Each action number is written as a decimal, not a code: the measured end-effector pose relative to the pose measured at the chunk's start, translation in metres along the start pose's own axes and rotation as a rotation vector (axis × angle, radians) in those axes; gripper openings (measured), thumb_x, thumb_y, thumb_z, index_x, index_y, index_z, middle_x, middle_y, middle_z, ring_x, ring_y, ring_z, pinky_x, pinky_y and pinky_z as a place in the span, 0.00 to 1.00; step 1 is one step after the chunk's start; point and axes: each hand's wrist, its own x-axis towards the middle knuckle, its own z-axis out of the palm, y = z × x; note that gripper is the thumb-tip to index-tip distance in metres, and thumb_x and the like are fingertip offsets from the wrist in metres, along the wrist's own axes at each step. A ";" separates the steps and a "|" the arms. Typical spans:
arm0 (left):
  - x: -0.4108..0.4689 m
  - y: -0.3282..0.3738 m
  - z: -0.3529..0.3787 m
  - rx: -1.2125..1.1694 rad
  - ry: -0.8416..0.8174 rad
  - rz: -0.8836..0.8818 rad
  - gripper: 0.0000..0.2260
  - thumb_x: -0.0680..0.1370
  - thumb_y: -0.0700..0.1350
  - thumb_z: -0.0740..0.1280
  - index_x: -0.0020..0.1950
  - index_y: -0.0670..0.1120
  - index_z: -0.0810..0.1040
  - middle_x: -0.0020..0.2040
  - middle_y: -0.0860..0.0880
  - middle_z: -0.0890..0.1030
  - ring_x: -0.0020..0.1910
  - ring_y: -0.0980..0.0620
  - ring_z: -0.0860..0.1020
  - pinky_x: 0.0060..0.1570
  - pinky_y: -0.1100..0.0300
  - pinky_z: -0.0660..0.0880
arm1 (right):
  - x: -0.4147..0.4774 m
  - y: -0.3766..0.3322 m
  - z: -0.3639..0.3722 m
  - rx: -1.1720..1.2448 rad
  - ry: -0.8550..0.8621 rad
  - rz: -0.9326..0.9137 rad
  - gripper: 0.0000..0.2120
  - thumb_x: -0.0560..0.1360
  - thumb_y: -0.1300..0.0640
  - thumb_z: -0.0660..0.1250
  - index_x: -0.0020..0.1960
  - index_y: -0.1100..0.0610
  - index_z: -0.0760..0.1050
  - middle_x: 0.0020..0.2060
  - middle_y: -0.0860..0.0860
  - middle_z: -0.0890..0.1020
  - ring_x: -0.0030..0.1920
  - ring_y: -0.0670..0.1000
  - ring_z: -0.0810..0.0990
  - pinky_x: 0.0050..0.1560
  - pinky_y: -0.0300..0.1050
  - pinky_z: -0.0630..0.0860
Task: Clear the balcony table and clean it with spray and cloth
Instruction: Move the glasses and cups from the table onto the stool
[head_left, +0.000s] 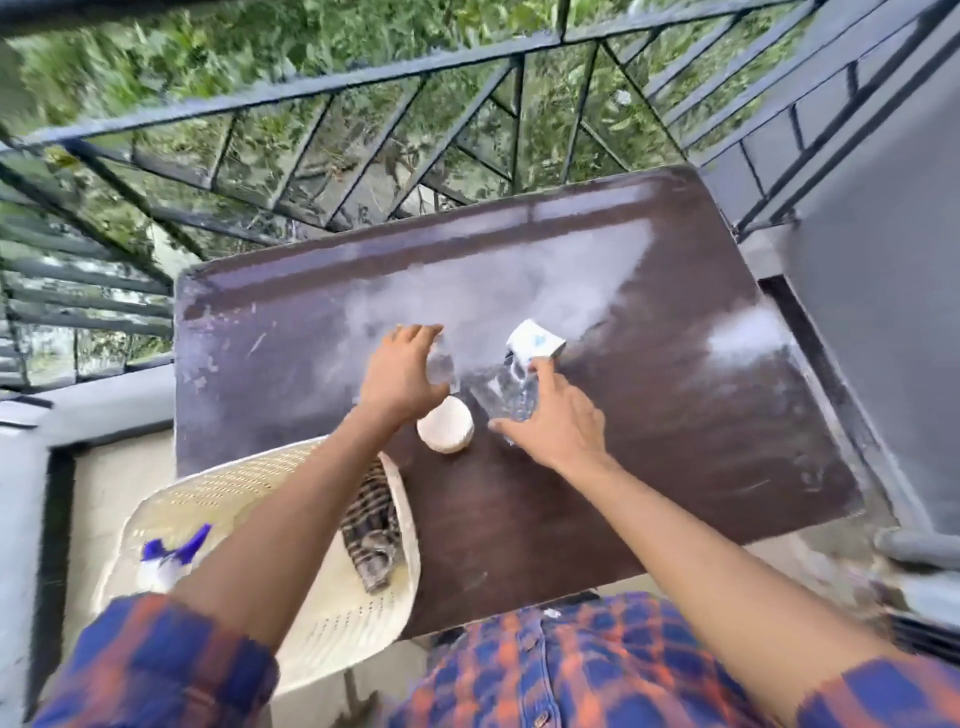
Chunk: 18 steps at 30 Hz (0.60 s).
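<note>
Reaching over the dark brown rectangular table (675, 415), the left hand (402, 374) is curled round a clear glass tumbler (442, 364); the right hand (558, 421) is laid, fingers spread, on a crumpled clear plastic bottle (511, 397). A checked cloth (371, 525) and blue-capped spray bottle (166, 558) are seen on the cream perforated chair (337, 623).

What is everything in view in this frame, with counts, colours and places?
table: 1, dark brown, dusty, beside railing
glass: 1, clear, mid-table, in left hand
container: 1, clear, mid-table, under right hand
mug: 1, white, blue print, beyond container
cup: 1, white, near side of glass
chair: 1, cream plastic, left of table
cloth: 1, dark checked, on chair
spray bottle: 1, white, blue trigger, on chair
railing: 1, black metal, beyond table
left hand: 1, curled round glass
right hand: 1, on container, grip unclear
</note>
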 end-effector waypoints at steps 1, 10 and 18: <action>0.008 0.001 0.004 0.048 -0.029 -0.005 0.36 0.72 0.49 0.76 0.78 0.45 0.68 0.72 0.42 0.74 0.73 0.39 0.69 0.71 0.47 0.65 | 0.002 0.002 0.002 -0.011 0.002 -0.022 0.46 0.59 0.26 0.72 0.70 0.41 0.58 0.60 0.52 0.79 0.58 0.59 0.79 0.50 0.55 0.77; 0.038 0.000 0.009 0.126 -0.172 -0.150 0.49 0.66 0.61 0.79 0.81 0.48 0.60 0.76 0.44 0.72 0.74 0.43 0.71 0.71 0.43 0.64 | 0.011 0.009 0.002 -0.068 -0.063 -0.207 0.46 0.63 0.30 0.67 0.75 0.42 0.55 0.60 0.52 0.78 0.57 0.58 0.75 0.55 0.52 0.75; 0.017 -0.003 -0.005 -0.202 0.131 -0.174 0.42 0.65 0.52 0.83 0.75 0.43 0.70 0.70 0.43 0.77 0.69 0.43 0.75 0.68 0.53 0.68 | 0.007 0.028 -0.018 0.432 -0.052 -0.094 0.45 0.56 0.30 0.73 0.69 0.31 0.58 0.44 0.40 0.79 0.46 0.45 0.80 0.51 0.49 0.76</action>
